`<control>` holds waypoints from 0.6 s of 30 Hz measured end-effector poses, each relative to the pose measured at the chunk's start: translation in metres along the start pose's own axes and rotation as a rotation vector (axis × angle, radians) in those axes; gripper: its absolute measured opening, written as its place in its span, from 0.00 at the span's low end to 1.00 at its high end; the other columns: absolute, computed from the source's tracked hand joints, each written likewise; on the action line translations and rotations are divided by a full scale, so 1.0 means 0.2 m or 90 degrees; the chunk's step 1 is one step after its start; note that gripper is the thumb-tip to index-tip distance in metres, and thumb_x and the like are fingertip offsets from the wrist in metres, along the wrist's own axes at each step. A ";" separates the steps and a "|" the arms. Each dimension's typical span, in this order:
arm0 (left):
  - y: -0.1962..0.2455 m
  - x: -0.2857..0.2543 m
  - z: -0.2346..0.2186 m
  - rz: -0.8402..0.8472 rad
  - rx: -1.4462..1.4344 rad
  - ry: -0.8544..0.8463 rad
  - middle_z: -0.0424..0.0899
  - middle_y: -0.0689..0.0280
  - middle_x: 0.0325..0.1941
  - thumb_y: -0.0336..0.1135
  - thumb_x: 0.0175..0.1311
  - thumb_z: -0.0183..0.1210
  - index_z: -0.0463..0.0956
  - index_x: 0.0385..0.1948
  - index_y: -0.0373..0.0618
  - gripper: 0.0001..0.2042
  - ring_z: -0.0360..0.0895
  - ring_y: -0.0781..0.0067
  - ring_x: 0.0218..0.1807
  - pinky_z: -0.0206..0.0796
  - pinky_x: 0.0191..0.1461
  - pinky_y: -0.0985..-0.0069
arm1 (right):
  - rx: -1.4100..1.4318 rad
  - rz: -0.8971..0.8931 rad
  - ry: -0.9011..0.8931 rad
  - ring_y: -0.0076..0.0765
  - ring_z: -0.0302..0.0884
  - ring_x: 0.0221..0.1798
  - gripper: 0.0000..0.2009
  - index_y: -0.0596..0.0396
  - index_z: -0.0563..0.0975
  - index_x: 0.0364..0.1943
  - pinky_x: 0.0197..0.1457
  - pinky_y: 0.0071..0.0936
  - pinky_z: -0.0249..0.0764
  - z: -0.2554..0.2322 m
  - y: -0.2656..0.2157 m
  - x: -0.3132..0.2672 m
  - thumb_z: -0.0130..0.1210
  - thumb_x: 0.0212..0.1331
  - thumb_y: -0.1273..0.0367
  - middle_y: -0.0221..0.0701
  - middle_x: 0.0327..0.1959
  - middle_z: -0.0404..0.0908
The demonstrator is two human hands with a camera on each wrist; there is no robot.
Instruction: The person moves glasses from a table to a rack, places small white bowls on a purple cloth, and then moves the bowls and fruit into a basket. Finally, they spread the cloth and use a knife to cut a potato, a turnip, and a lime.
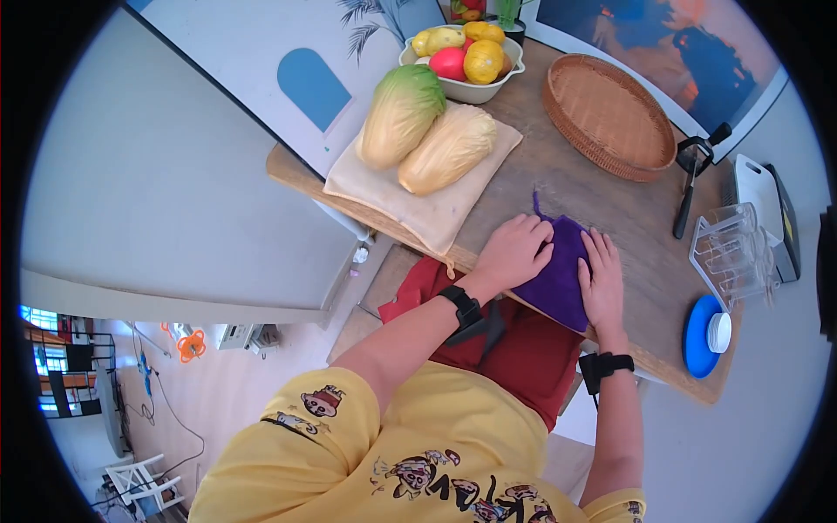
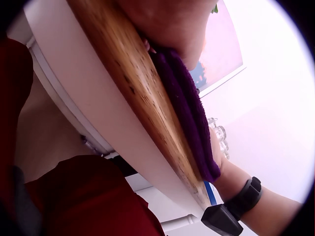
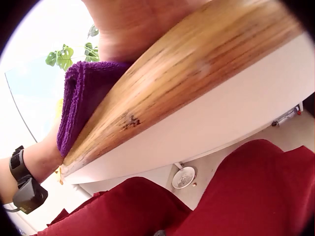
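Observation:
A folded purple cloth [image 1: 558, 283] lies at the table's front edge. My left hand [image 1: 520, 248] rests on its left side, fingers somewhat bent. On the right side lies my right hand [image 1: 602, 283], its fingers extended over the cloth. The left wrist view shows thick layers of the purple cloth [image 2: 184, 108] along the wooden edge, between both hands. In the right wrist view the cloth [image 3: 86, 98] reaches the edge beside my right hand [image 3: 142, 29]; its fingertips are hidden there.
Two cabbages [image 1: 397, 118] lie on a beige cloth [image 1: 349, 179] at left, below a bowl [image 1: 510, 83] of fruit and vegetables. A wicker tray [image 1: 610, 113] stands at the back. Glasses on a rack [image 1: 711, 275] and a blue plate [image 1: 697, 336] are at right.

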State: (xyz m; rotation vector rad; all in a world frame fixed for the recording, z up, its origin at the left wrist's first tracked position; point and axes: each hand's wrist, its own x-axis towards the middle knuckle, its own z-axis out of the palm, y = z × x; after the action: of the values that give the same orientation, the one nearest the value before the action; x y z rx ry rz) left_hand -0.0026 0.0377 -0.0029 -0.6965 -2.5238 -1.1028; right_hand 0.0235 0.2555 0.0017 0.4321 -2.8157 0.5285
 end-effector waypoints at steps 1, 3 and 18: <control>0.00 -0.01 0.00 -0.009 -0.007 -0.008 0.77 0.61 0.38 0.36 0.62 0.61 0.74 0.38 0.45 0.08 0.76 0.55 0.47 0.70 0.52 0.61 | -0.007 -0.012 -0.004 0.54 0.60 0.76 0.23 0.48 0.71 0.68 0.80 0.46 0.55 0.01 0.01 0.00 0.50 0.70 0.65 0.38 0.72 0.69; -0.01 -0.01 0.00 0.003 -0.007 -0.010 0.77 0.61 0.39 0.37 0.62 0.61 0.74 0.39 0.46 0.09 0.76 0.55 0.47 0.70 0.53 0.61 | -0.010 -0.013 0.003 0.53 0.60 0.76 0.23 0.48 0.72 0.68 0.80 0.46 0.55 0.01 0.02 0.00 0.51 0.70 0.65 0.37 0.72 0.69; 0.02 -0.02 -0.02 0.006 0.014 -0.029 0.75 0.59 0.43 0.38 0.63 0.63 0.76 0.43 0.47 0.11 0.77 0.54 0.47 0.71 0.52 0.60 | 0.023 0.014 0.059 0.50 0.70 0.69 0.17 0.56 0.78 0.59 0.73 0.41 0.67 0.00 0.08 0.02 0.50 0.67 0.72 0.38 0.64 0.77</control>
State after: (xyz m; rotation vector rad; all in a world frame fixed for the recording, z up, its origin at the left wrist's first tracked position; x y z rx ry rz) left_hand 0.0036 0.0354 0.0003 -0.7349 -2.5636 -1.0669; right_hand 0.0137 0.2695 -0.0017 0.3740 -2.7290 0.5889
